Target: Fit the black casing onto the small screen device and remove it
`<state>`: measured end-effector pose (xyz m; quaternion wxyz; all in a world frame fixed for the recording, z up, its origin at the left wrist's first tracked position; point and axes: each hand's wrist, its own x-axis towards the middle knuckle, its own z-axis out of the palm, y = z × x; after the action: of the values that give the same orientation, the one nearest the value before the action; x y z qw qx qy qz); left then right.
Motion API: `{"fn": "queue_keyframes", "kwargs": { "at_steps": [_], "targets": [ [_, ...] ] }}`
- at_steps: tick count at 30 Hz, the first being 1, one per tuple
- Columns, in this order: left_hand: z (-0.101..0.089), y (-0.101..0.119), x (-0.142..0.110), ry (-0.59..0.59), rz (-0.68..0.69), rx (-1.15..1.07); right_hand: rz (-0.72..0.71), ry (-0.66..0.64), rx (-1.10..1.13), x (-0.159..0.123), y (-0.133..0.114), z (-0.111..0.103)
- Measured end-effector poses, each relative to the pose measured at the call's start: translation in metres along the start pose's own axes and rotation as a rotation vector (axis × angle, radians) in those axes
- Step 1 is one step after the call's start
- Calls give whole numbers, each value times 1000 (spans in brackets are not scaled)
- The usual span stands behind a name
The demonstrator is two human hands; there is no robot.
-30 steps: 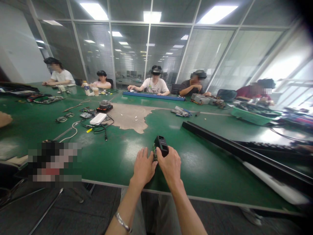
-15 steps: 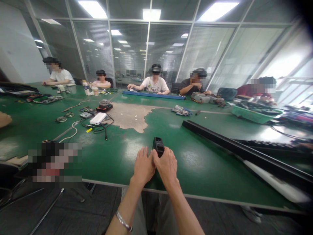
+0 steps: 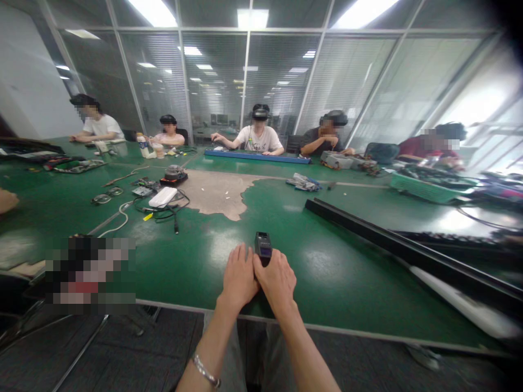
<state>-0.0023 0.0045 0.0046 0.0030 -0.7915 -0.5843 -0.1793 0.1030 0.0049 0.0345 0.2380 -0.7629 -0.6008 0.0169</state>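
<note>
A small black rectangular device (image 3: 263, 244) points away from me on the green table (image 3: 212, 256), near its front edge. Its top has cut-outs and a dark purplish panel. My right hand (image 3: 276, 277) is closed round the device's near end, thumb on the left side and fingers on the right. Beside it, my left hand (image 3: 239, 275) lies with its fingers stretched forward, touching the right hand at the thumb side. Whether the left hand also touches the device is hard to see. The near part of the device is hidden by my hands.
A long black rail (image 3: 368, 228) slants across the right, with a white bar (image 3: 453, 299) beside it. To the left lie a white box (image 3: 163, 197), cables and glasses (image 3: 107, 196). Farther off are a green basket (image 3: 433, 188), a blue bar (image 3: 257, 157) and several seated people.
The black device has tilted or turned slightly in my right hand, so its dark purplish panel now shows. Both hands stay in nearly the same place.
</note>
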Motion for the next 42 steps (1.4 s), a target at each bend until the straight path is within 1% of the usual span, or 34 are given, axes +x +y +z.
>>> {"fn": "queue_keyframes", "kwargs": {
  "at_steps": [5,7,13,19,25,30,33,42],
  "targets": [
    [-2,0,-1,3,-11,-8,-26,93,48,-3,0,1],
    [-4,1,0,1,-19,-13,-33,102,62,-3,0,2],
    [-9,1,0,-19,-40,-39,18,71,19,0,0,6],
    [-6,0,-1,-14,-43,-36,31,31,-19,2,1,6],
    [-4,0,-1,4,-25,-20,-19,109,56,1,4,8],
    [-4,1,-1,-4,-45,-8,-15,59,91,3,6,7],
    [-5,2,-1,-16,-48,-9,-11,62,134,4,6,6],
    [-7,4,0,-43,-46,3,-45,171,267,8,5,-6]
  ]
}}
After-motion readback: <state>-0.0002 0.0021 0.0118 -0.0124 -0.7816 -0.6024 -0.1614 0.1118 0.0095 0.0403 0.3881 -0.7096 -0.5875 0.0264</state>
